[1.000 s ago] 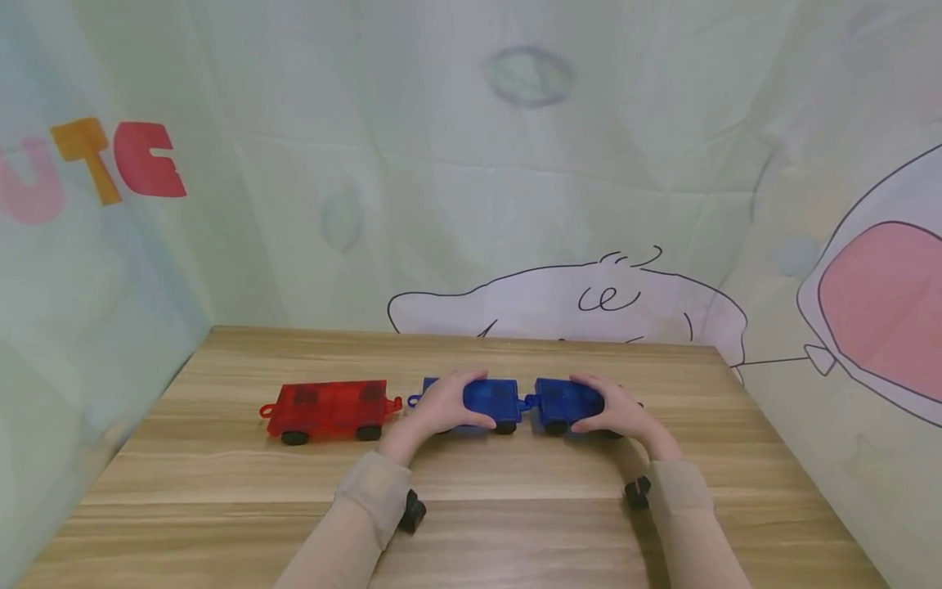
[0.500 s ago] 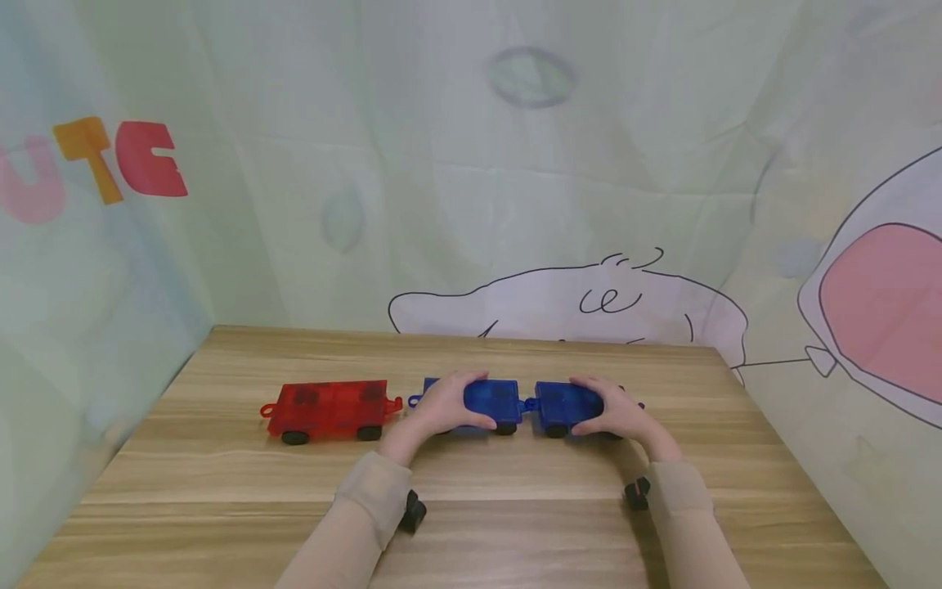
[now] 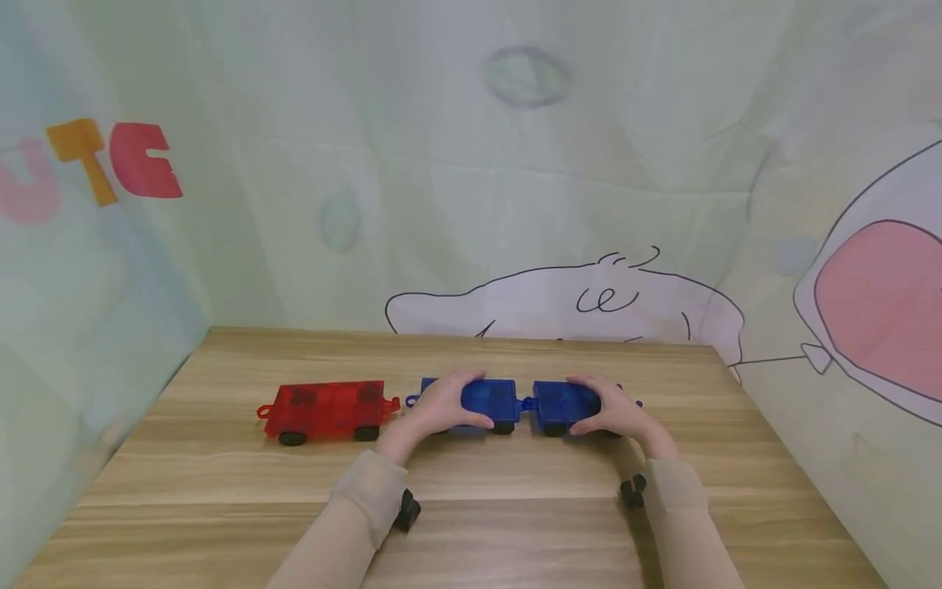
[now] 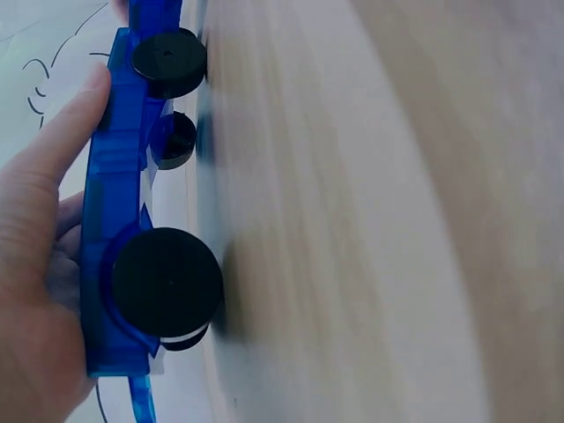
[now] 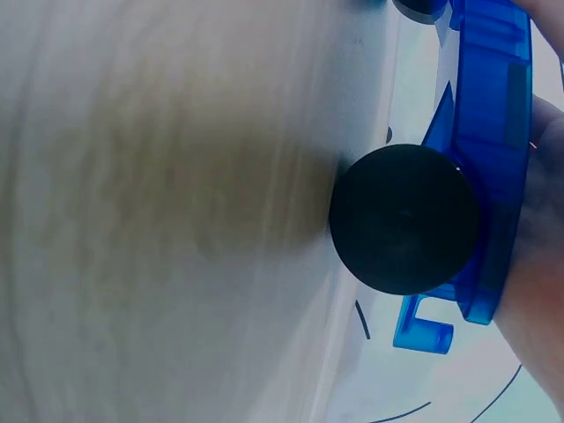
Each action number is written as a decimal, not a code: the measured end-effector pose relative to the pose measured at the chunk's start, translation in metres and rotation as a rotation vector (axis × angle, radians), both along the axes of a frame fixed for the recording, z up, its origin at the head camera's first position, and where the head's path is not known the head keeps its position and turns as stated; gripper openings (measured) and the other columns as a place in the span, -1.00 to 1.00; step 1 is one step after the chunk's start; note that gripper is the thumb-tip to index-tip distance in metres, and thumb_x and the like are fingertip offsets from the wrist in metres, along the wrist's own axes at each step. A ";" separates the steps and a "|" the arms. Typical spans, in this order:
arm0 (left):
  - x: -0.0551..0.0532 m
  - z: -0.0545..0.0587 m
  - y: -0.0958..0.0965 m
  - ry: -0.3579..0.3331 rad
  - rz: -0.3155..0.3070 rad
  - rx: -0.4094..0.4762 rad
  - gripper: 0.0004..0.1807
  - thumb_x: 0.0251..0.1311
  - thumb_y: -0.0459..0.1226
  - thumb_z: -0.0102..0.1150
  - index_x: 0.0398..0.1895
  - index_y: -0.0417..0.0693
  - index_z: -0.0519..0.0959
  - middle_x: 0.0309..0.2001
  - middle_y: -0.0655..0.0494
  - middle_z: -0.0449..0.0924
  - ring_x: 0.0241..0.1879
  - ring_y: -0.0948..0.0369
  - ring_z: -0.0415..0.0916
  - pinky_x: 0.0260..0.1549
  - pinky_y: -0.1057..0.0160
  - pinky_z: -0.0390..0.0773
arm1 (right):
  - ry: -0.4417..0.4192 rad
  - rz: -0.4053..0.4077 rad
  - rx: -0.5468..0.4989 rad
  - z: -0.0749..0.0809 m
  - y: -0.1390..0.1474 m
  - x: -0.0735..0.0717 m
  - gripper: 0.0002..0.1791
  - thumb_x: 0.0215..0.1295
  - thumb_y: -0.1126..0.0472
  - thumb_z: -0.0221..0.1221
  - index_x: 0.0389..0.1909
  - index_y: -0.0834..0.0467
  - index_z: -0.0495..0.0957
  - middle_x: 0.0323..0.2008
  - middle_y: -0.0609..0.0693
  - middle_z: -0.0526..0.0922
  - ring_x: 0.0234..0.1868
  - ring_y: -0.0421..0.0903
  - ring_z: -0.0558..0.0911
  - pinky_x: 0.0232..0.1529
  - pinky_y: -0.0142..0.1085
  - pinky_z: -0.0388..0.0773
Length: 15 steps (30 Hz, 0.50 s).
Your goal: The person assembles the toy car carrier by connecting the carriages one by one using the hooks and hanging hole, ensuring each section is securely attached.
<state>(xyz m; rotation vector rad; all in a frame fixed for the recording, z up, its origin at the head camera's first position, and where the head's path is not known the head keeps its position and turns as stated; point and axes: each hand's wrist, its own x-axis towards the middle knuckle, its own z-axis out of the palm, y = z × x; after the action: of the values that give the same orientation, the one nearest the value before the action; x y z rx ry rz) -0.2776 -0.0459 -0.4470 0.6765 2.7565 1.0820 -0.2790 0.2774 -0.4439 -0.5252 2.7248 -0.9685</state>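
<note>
Evidently for steadiness, my left hand (image 3: pixel 440 406) grips one blue wagon (image 3: pixel 495 399) and my right hand (image 3: pixel 618 410) a second blue wagon (image 3: pixel 561 402), each across its width, lining them up end to end; a red wagon (image 3: pixel 329 406) stands just apart, all on the wooden table (image 3: pixel 515 523).

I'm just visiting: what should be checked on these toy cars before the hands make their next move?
1. Left hand grips the left blue car: ok.
2. Right hand grips the right blue car: ok.
3. Blue cars securely latched: cannot tell; their couplings meet, but the latch is too small to judge.
4. Red car joined to the blue ones: not ok; a gap shows.
5. Red car upright on the table: ok.
</note>
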 end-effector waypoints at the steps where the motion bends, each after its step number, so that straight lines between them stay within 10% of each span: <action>1: 0.000 0.000 0.000 0.001 -0.007 -0.002 -0.04 -0.05 0.01 0.50 0.41 -0.16 0.32 0.38 -0.09 0.36 0.40 -0.05 0.27 0.35 -0.12 0.29 | 0.004 0.007 0.004 0.000 0.000 0.000 0.00 -0.04 -0.02 0.48 0.42 0.17 0.25 0.41 0.33 0.23 0.38 0.38 0.21 0.29 0.37 0.19; 15: 0.004 0.009 0.002 0.079 -0.073 -0.142 -0.05 0.00 0.07 0.44 0.41 -0.18 0.31 0.40 -0.11 0.33 0.41 -0.06 0.24 0.38 -0.08 0.26 | 0.024 0.024 0.033 0.008 0.000 0.002 0.01 -0.08 0.06 0.51 0.40 0.27 0.25 0.37 0.40 0.25 0.36 0.43 0.22 0.29 0.37 0.19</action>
<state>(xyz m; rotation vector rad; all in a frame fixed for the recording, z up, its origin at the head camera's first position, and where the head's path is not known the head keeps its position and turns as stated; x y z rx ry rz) -0.2732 -0.0443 -0.4384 0.8094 2.8162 0.8533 -0.2770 0.2773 -0.4359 -0.5661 2.7444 -0.9155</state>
